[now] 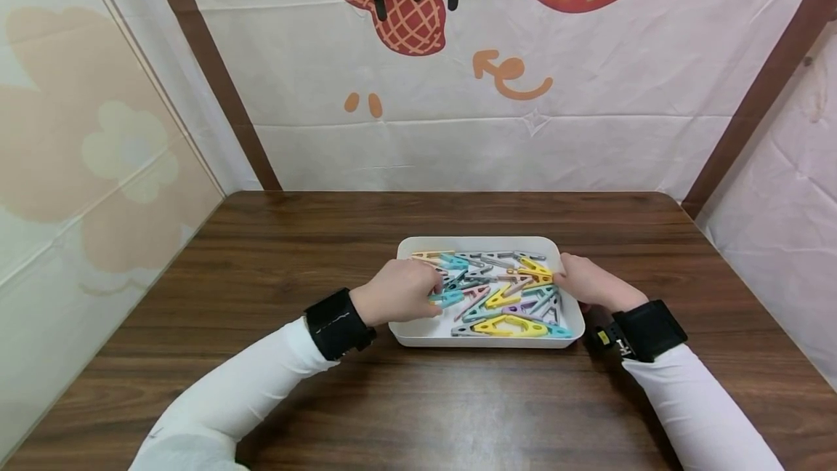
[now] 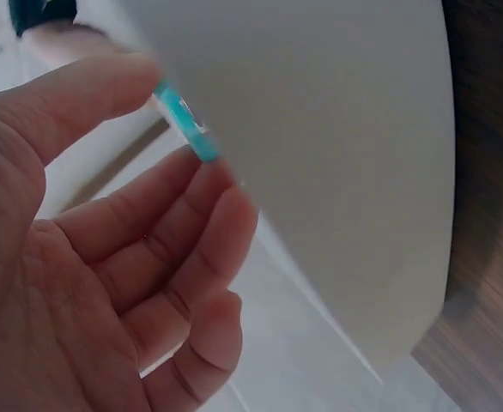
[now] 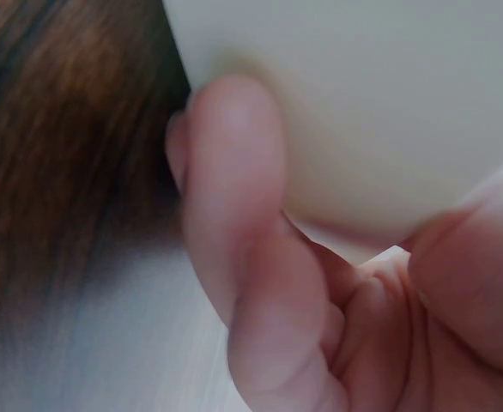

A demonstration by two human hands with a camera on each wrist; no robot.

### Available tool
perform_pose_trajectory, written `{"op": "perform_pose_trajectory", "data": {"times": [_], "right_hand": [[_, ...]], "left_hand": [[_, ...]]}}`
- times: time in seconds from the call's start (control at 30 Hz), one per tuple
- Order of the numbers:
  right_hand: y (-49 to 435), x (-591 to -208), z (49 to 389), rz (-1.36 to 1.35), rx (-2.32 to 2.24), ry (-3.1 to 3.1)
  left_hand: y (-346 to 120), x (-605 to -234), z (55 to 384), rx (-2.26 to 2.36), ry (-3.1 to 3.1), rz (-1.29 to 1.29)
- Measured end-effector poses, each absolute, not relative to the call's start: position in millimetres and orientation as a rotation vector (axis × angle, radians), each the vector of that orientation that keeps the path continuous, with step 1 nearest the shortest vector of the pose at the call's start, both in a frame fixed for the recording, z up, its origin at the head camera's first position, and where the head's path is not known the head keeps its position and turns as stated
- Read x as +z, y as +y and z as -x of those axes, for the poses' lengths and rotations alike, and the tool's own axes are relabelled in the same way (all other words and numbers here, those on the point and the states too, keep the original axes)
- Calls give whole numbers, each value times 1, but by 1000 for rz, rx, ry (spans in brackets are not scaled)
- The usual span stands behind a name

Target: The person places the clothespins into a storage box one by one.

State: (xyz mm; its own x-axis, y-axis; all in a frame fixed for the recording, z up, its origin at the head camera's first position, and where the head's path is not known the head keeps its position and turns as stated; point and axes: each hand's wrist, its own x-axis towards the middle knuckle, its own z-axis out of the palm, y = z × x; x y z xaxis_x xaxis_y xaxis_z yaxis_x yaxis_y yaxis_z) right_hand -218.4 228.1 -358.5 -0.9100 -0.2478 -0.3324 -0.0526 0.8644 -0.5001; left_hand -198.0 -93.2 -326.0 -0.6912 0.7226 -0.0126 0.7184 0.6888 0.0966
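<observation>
A white rectangular tray (image 1: 484, 342) holds many plastic clothespins in yellow, blue, grey, pink and purple. Over its left side, my left hand (image 1: 399, 291) pinches a light blue clothespin (image 1: 450, 299) between thumb and fingers. The same blue clothespin (image 2: 185, 123) shows at the thumb tip in the left wrist view, beside the tray's wall (image 2: 337, 154). At the tray's right end, my right hand (image 1: 598, 283) grips the rim. Its fingers (image 3: 234, 146) lie against the outer wall (image 3: 363, 112) in the right wrist view, with the thumb on the other side.
The tray stands on a dark brown wooden table (image 1: 314, 246). Within it, yellow clothespins (image 1: 510, 325) lie near the front edge among the others. A white printed sheet (image 1: 458, 151) hangs behind the table, and more sheets hang at both sides.
</observation>
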Motion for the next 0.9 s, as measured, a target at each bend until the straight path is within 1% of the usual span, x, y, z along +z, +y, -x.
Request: {"op": "perform_pose_trajectory", "data": {"times": [0.27, 0.7, 0.9], "right_hand": [[227, -360, 219, 223, -709, 2642], [224, -361, 219, 229, -720, 2642], [224, -363, 219, 219, -704, 2647]], "left_hand": [[-81, -332, 199, -37, 2824, -1318], [-79, -341, 202, -106, 2820, -1312], [-78, -343, 204, -107, 2804, -1262]]}}
